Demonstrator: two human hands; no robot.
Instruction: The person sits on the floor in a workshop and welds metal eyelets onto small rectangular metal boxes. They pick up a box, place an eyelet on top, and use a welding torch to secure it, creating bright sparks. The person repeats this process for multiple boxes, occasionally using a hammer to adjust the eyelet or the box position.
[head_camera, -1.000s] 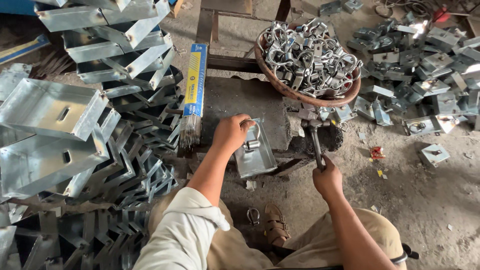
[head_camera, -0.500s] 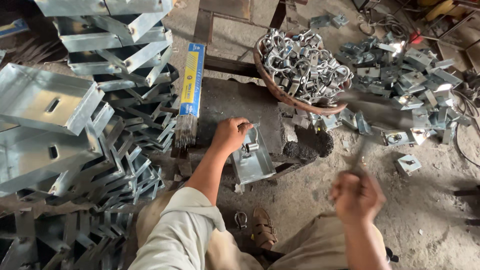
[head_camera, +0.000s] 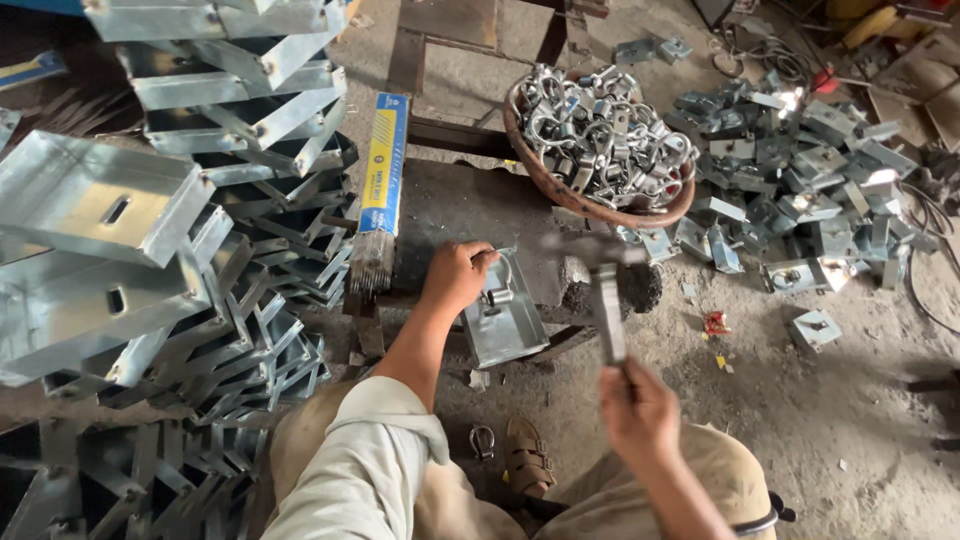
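head view: left hand (head_camera: 455, 278) is closed on the top edge of a galvanized bracket (head_camera: 505, 320), pressing it flat on the dark tabletop (head_camera: 470, 210). my read is the hand pins it so it can't skid under a blow. a u-shaped shackle (head_camera: 497, 283) sits on the bracket's upper end, just beside the fingers, too small to tell if it's seated or loose.

right hand (head_camera: 640, 410) is fisted around the handle of a hammer (head_camera: 603, 290), held up over the bracket's right side. head is blurred, so it's swinging; it sits above and right of the shackle, apart from it.

around it: basket (head_camera: 560, 190) full of shackles at the tabletop's far right corner, near the hammer's arc. box of welding rods (head_camera: 382, 170) lies along the left side of the tabletop, rod tips sticking out toward the person, near the left wrist but not touching. tall stacks of bent steel channels (head_camera: 150, 230) crowd the whole left side, so no room to slide the bracket that way. pile of finished brackets (head_camera: 800, 170) on the floor (head_camera: 850, 400) to the right, well apart. one spare shackle on the floor between the knees, next to a sandalled foot (head_camera: 527, 455).

main hazard as i judge it: the left fingers are right next to the strike zone.
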